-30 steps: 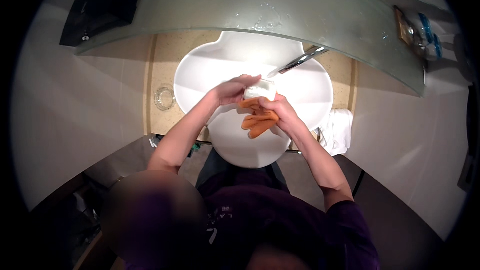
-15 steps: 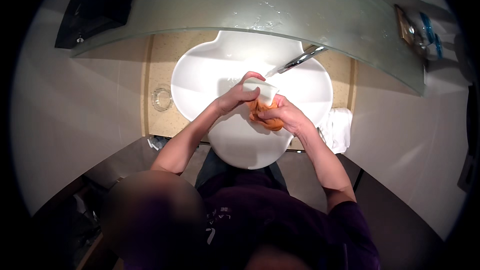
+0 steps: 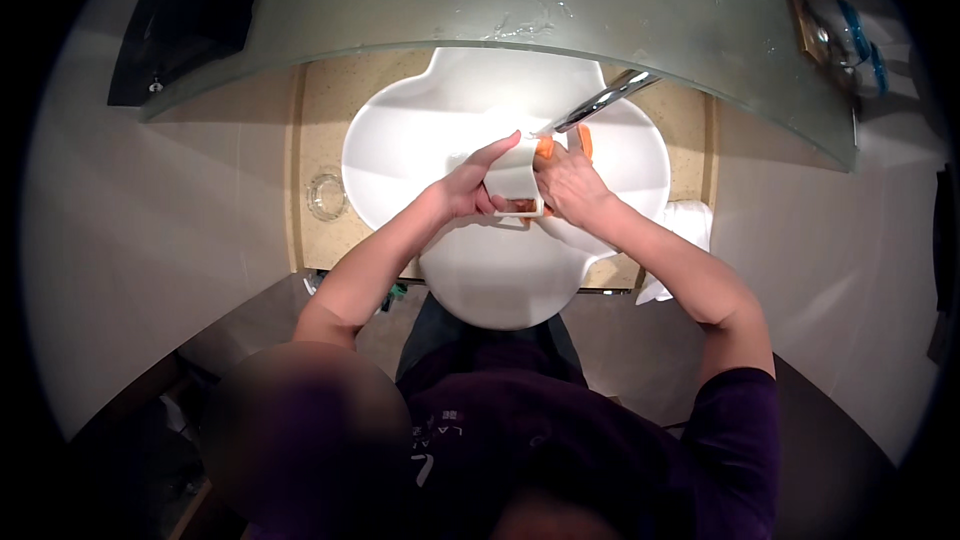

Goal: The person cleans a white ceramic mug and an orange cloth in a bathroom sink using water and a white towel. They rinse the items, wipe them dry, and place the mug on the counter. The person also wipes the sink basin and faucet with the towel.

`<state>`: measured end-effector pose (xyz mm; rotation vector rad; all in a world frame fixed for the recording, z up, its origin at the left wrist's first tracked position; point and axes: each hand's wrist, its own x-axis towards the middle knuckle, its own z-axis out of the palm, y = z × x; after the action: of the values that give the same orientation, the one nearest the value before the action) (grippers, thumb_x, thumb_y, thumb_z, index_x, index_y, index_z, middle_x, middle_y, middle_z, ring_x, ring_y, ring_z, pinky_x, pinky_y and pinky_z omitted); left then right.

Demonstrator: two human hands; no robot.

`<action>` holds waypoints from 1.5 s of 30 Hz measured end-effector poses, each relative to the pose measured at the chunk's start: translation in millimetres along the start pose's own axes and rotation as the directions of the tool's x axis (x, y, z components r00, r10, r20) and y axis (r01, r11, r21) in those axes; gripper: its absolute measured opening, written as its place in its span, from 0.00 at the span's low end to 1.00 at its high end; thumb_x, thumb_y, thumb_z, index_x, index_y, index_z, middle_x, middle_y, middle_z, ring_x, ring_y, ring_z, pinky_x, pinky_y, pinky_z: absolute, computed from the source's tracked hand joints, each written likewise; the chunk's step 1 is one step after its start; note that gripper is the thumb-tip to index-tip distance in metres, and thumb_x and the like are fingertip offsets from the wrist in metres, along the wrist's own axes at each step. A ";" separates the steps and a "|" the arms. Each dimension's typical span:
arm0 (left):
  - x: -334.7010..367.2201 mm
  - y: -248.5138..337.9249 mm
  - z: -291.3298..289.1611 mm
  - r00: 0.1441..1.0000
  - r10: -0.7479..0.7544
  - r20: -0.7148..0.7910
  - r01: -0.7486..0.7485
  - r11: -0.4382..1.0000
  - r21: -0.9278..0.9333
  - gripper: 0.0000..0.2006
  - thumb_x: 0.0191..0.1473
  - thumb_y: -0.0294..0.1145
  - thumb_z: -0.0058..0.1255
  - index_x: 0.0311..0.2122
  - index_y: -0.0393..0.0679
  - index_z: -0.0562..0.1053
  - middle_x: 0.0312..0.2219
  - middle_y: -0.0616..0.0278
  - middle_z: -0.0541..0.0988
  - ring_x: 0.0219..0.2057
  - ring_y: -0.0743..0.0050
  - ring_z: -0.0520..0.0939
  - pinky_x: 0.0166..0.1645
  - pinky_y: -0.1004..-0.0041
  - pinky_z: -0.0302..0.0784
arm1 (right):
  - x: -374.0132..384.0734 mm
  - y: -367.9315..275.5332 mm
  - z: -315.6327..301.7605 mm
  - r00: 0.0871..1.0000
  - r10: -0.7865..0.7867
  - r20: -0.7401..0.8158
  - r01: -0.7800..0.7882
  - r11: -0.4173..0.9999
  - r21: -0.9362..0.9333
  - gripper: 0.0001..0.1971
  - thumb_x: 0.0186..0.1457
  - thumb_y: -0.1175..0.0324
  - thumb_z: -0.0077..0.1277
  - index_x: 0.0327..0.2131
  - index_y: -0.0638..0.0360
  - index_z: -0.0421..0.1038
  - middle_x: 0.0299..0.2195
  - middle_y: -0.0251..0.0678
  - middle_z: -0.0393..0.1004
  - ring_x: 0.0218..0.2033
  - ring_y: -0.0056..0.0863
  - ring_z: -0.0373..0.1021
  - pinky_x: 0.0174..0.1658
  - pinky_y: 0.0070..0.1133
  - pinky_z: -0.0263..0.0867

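Over the white washbasin [image 3: 385,155], my left hand [image 3: 468,188] grips a white hollow container [image 3: 512,172]. The thumb lies along its upper side, and the other fingers are at its lower edge, where an opening shows. Closed around an orange cloth [image 3: 585,143], my right hand [image 3: 575,188] presses against the container's right side. Bits of the cloth stick out above the fingers and below by the opening. Just beyond that hand is the chrome faucet [image 3: 610,100], its spout end close to the container.
A frosted glass shelf [image 3: 480,10] with wet patches spans the far side above the basin. On the beige counter, a round clear glass dish [image 3: 326,194] stands at the left and a folded white towel [image 3: 688,230] at the right. A dark box [image 3: 190,20] sits at far left.
The white container has turned, so its opening now faces nearer me. My right hand has moved up and over its right side with the orange cloth, which previously hung below the container.
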<state>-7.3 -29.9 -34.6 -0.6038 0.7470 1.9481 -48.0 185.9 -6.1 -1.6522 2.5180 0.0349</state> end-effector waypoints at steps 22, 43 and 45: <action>3.5 -13.9 10.4 0.947 0.232 -0.222 -0.126 0.904 0.408 0.33 0.60 0.67 0.48 0.46 0.41 0.76 0.20 0.69 0.75 0.09 0.89 0.59 0.11 0.83 0.45 | -42.4 -19.8 -5.1 0.873 0.190 0.450 -0.041 -0.889 0.456 0.39 0.42 0.85 0.43 0.64 0.68 0.60 0.57 0.44 0.71 0.55 0.34 0.71 0.58 0.26 0.68; 67.0 10.2 13.3 0.909 0.200 0.365 -0.179 0.980 -0.090 0.47 0.64 0.72 0.25 0.60 0.30 0.67 0.22 0.59 0.73 0.16 0.76 0.66 0.19 0.78 0.61 | -92.3 -60.9 -20.3 0.571 0.721 0.392 0.199 -0.585 0.787 0.30 0.50 0.84 0.49 0.60 0.70 0.64 0.51 0.45 0.76 0.50 0.29 0.76 0.54 0.23 0.71; 68.3 10.6 22.5 0.940 0.202 0.276 -0.192 0.979 -0.064 0.44 0.65 0.71 0.27 0.59 0.32 0.68 0.22 0.59 0.73 0.15 0.78 0.65 0.18 0.80 0.59 | -93.5 -60.0 -18.2 0.574 0.718 0.392 0.198 -0.587 0.785 0.30 0.50 0.84 0.48 0.60 0.70 0.64 0.51 0.45 0.76 0.50 0.29 0.76 0.53 0.23 0.71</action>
<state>-49.5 22.5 -62.4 -0.2693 0.6109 2.1786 41.8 245.5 26.3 0.4377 1.4455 -2.2146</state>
